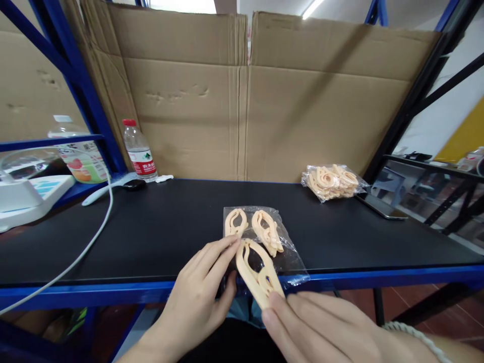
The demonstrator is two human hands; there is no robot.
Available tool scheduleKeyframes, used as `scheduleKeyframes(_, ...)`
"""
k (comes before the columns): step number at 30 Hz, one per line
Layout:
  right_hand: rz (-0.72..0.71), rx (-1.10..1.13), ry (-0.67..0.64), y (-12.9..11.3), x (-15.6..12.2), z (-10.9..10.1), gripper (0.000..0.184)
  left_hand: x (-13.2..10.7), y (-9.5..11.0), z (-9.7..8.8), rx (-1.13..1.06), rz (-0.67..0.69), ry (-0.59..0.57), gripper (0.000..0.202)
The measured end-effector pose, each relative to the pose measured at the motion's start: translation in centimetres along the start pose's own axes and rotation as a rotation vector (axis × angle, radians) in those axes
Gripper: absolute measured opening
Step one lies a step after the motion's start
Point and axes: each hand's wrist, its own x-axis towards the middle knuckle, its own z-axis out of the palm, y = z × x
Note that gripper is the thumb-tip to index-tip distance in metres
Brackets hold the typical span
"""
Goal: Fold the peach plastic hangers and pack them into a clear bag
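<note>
My right hand (317, 322) pinches the lower end of a cream plastic folding hanger (251, 275), folded up and tilted over the table's front edge. Beneath and beyond it lies a clear plastic bag (291, 257). Inside the bag are two more folded hangers, one on the left (229, 224) and one on the right (273, 239). My left hand (200, 287) is closed on the bag's near left side, its fingertips by the upper tip of the held hanger. Its exact grip is partly hidden.
A filled bag of hangers (333, 182) sits at the back right, near a dark phone-like slab (381, 206). A red-capped water bottle (139, 154) stands at the back left. A white cable (94, 237) crosses the table's left side. Cardboard (189, 111) walls off the back.
</note>
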Motion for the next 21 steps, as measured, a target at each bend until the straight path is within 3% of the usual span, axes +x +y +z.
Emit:
scheduleKeyframes(5,0.03,-0.154,0.063,0.6,1.5,4.3,0.024,0.0,0.3,0.3,-0.02,-0.018,0.021,0.052)
scheduleKeyframes(11,0.16,-0.282,-0.119,1.4,2.5,8.1,0.029,0.1,0.2,0.6,-0.044,0.003,0.03,0.053)
scheduleKeyframes(16,0.272,-0.287,-0.29,1.3,2.6,9.2,0.031,0.2,0.2,0.7,-0.046,0.008,0.032,0.053)
scheduleKeyframes(21,0.332,-0.227,-0.319,1.0,2.4,9.3,0.034,0.1,0.2,0.7,-0.045,0.013,0.026,0.053)
